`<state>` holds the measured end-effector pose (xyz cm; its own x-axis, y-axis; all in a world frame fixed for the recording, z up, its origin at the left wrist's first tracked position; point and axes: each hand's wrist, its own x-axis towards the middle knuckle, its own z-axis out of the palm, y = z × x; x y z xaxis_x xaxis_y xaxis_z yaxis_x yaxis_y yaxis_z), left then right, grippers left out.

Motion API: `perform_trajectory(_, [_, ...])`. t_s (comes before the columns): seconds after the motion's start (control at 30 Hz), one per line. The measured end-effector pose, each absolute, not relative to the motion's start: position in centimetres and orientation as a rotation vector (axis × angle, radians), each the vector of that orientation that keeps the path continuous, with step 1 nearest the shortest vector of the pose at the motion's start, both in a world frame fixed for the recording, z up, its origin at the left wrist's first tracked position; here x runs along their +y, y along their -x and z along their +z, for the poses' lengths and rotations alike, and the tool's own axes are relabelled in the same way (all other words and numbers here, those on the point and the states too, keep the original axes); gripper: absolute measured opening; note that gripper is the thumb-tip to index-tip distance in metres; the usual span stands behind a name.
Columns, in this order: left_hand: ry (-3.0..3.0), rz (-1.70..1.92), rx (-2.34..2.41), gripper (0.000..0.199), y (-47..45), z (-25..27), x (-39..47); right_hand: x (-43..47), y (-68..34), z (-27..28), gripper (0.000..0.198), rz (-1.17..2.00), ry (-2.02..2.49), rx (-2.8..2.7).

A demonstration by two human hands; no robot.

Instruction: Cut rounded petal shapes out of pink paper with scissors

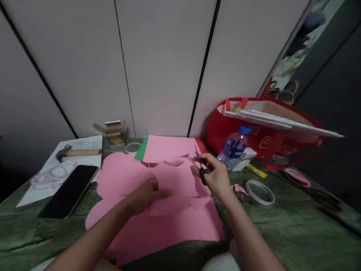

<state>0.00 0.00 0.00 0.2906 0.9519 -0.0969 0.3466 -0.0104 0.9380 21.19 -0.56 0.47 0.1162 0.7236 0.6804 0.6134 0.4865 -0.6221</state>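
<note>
My right hand (216, 175) is closed around a pair of scissors (202, 175) with black handles, its blades pointing up and away from me. Below and left of the blades lies a pink paper sheet (178, 183) with a curved cut in its far edge. My left hand (147, 196) is closed on this sheet, its thumb stretched over the top and the other fingers mostly hidden. Under and around it spread more pink paper pieces (168, 228), some with scalloped, cloud-like edges (119, 173).
A phone (69, 191), a hammer (80, 152) and a clear coiled bundle (56, 174) lie left. Behind are a small open box (114, 134) and stacked coloured paper (172, 147). Rightward stand a water bottle (233, 146), a tape roll (260, 192) and a red bag (287, 143).
</note>
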Motion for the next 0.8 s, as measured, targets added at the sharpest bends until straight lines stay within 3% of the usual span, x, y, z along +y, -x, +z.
perform_trajectory(0.17, [-1.491,1.054,1.473,0.046,0.2,0.7,0.3,-1.4,-20.5,1.3,0.029,0.001,1.218,-1.354])
perform_trajectory(0.23, [-1.413,1.212,1.587,0.046,0.9,0.7,0.9,-1.7,-19.5,1.4,0.031,0.158,1.223,-1.292])
perform_trajectory(0.33, [-1.304,1.361,1.69,0.045,1.8,0.6,1.8,-2.1,-17.6,1.1,0.024,0.821,1.206,-1.376])
perform_trajectory(0.4, [-1.281,1.377,1.707,0.046,2.1,0.7,2.0,-2.2,-16.5,0.6,0.026,1.032,1.174,-1.445])
perform_trajectory(0.6, [-1.36,1.253,1.692,0.052,1.1,1.3,0.9,-2.5,-15.2,-0.1,0.038,1.407,1.148,-1.459])
perform_trajectory(0.8, [-1.414,1.119,1.741,0.052,0.3,1.6,0.6,-2.4,-15.3,-0.2,0.031,1.469,1.093,-1.4])
